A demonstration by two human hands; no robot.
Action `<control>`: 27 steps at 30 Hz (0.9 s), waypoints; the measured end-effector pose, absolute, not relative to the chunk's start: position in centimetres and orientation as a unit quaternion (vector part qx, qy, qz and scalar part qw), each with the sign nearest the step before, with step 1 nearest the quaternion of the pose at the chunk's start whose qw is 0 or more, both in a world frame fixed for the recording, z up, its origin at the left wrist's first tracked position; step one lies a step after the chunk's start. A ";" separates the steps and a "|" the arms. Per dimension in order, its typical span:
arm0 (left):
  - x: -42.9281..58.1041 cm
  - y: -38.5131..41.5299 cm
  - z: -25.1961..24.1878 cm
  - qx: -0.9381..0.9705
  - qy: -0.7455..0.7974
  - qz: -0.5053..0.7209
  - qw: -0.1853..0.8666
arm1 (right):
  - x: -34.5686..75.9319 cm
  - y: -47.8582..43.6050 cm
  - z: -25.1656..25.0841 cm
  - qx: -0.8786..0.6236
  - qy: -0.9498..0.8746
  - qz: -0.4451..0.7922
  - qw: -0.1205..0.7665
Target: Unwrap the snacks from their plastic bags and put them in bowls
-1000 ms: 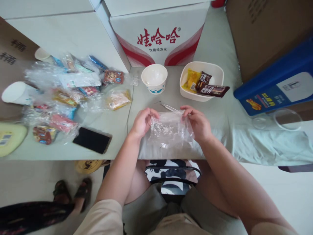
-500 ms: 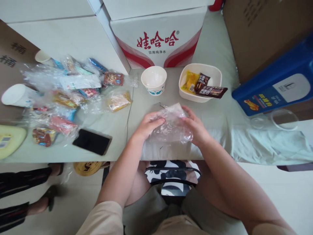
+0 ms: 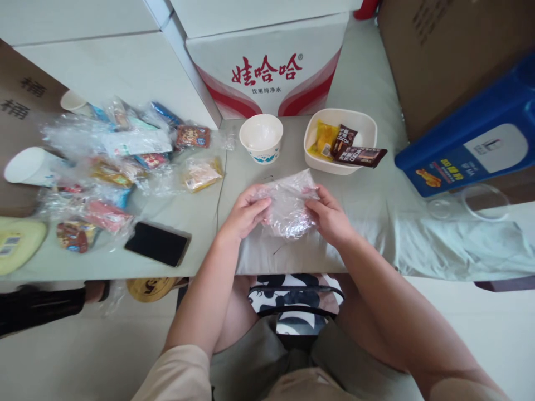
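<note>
A crumpled clear plastic bag (image 3: 291, 206) is stretched between my two hands, just above the cloth-covered table. My left hand (image 3: 247, 210) pinches its left side between thumb and fingers. On the other side my right hand (image 3: 331, 214) grips the bag's right edge the same way. Beyond the bag stands a white paper bowl (image 3: 261, 140) with a blue-green pattern; something clear and shiny seems to lie inside. To its right, a white plastic tub (image 3: 368, 133) holds a yellow packet (image 3: 323, 139) and brown cocoa packets (image 3: 363, 156), one resting over the rim.
Wrapped snacks and clear bags (image 3: 137, 139) are heaped at the left, near a paper cup (image 3: 31, 166) lying on its side. A phone (image 3: 157, 243) lies near the table's front edge. Boxes (image 3: 267, 72) line the back. A blue carton (image 3: 472, 139) and clear lids (image 3: 485, 202) are at right.
The bag has been drawn into a smaller, more gathered shape, and both hands have shifted their grip on it slightly. At lower left, one of another person's feet has left the view.
</note>
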State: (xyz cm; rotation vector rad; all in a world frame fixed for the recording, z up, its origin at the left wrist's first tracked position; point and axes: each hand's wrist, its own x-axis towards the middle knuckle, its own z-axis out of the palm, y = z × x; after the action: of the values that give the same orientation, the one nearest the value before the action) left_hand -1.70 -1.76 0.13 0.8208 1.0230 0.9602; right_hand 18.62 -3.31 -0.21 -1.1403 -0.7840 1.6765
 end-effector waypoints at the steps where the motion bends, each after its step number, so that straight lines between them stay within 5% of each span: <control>1: -1.7 -1.7 0.3 0.354 0.442 0.457 0.686 | 18.6 -3.3 -0.3 -0.458 -0.321 0.676 0.480; 8: -2.2 -0.6 -0.4 0.345 0.456 0.557 0.602 | 19.5 -3.4 -0.7 -0.443 -0.435 0.641 0.452; 14: -2.0 -1.0 -1.7 0.441 0.506 0.640 0.373 | 19.2 -3.5 -1.0 -0.546 -0.525 0.520 0.394; 22: -0.9 -2.4 -1.4 0.562 0.440 0.385 0.585 | 18.6 -3.9 -1.6 -0.453 -0.598 0.546 0.373; 27: -1.1 -2.5 -1.1 0.484 0.463 0.432 0.604 | 18.8 -3.7 -2.0 -0.491 -0.582 0.486 0.430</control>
State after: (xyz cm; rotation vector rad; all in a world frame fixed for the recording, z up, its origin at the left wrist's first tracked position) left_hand -1.10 -2.53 -1.15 1.1196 1.0728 1.0011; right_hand 18.76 -3.71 -1.96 -1.2254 -1.4511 1.2121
